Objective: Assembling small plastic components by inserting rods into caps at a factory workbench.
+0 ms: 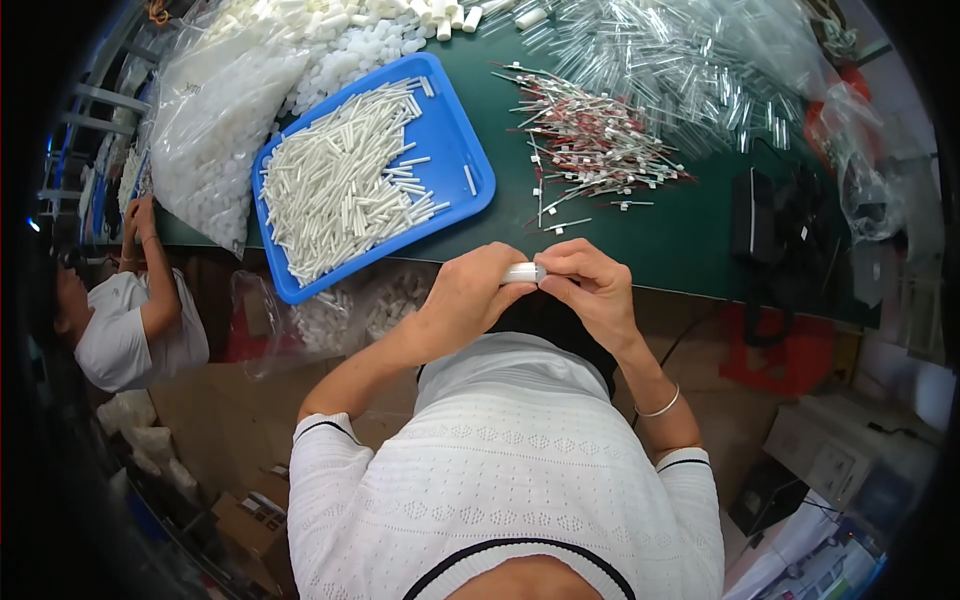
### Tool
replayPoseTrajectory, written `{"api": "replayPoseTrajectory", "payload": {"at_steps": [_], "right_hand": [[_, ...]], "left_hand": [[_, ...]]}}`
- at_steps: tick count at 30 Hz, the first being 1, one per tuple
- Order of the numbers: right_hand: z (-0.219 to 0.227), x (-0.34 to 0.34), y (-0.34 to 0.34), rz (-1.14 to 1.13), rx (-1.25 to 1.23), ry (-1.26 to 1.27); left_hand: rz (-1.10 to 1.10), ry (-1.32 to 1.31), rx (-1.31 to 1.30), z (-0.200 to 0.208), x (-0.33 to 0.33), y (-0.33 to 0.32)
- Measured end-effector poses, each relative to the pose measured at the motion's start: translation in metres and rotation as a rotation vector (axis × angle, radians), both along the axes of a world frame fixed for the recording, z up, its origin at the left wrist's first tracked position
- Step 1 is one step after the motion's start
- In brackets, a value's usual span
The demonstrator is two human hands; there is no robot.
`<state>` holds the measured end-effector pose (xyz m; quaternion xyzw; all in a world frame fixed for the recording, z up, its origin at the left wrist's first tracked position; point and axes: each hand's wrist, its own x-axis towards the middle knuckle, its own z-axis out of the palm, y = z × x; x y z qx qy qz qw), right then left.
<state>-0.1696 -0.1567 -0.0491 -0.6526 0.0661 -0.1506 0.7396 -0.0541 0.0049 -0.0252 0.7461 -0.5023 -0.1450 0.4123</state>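
Observation:
Just off the table's near edge, both hands meet at a short white cylinder (520, 273). My left hand (468, 288) is closed around its left part, thumb and fingers on opposite sides. At the cylinder's right end, my right hand (597, 287) pinches a greyish, translucent tip (540, 272); its fingers partly hide that piece. A blue tray (478, 155) holding many thin white rods (340, 185) lies beyond my left hand. Ahead of my right hand is a loose pile of thin red-and-white leads with small white ends (600, 140).
Clear tubes (690, 60) heap at the far right of the green table (660, 235). A plastic bag of white pieces (215, 140) stands left of the tray. A black box (750, 215) sits at right, above a red stool (780, 350). Another person (140, 325) works at left.

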Motion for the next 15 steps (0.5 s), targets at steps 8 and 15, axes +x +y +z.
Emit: {"api": "replayPoseTrajectory", "payload": {"at_steps": [8, 15], "right_hand": [[0.014, 0.003, -0.001, 0.01, -0.273, -0.064], [0.012, 0.004, -0.001, 0.055, -0.242, -0.078]], "left_hand": [[-0.036, -0.171, -0.129, -0.002, -0.003, -0.002], [0.025, 0.023, -0.153, -0.01, -0.007, 0.001]]}}
